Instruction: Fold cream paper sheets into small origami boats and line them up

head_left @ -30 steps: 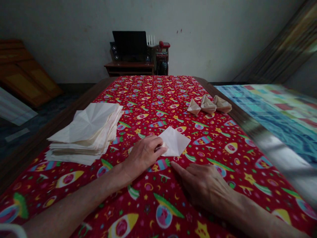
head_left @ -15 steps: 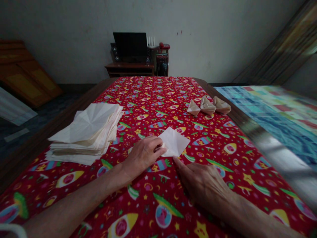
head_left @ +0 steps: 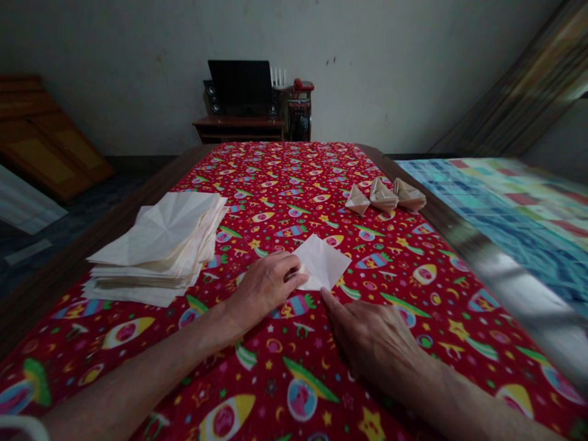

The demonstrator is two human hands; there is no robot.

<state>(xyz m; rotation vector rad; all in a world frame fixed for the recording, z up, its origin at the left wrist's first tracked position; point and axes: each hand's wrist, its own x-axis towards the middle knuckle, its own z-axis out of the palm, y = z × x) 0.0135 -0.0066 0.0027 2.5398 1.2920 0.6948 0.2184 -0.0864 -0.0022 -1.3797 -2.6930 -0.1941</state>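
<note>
Paper [head_left: 324, 260] lies just ahead of right hand [head_left: 372, 334], index extended to its near edge, others loosely bent, gripping nothing. Left hand [head_left: 269, 278] pinches paper's left side, thumb and fingers nearly together. Sheet stack [head_left: 158, 242] left of left fingers.

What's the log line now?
left hand: pinching paper; right hand: at paper's near edge; stack: left; folded pieces: right
</note>
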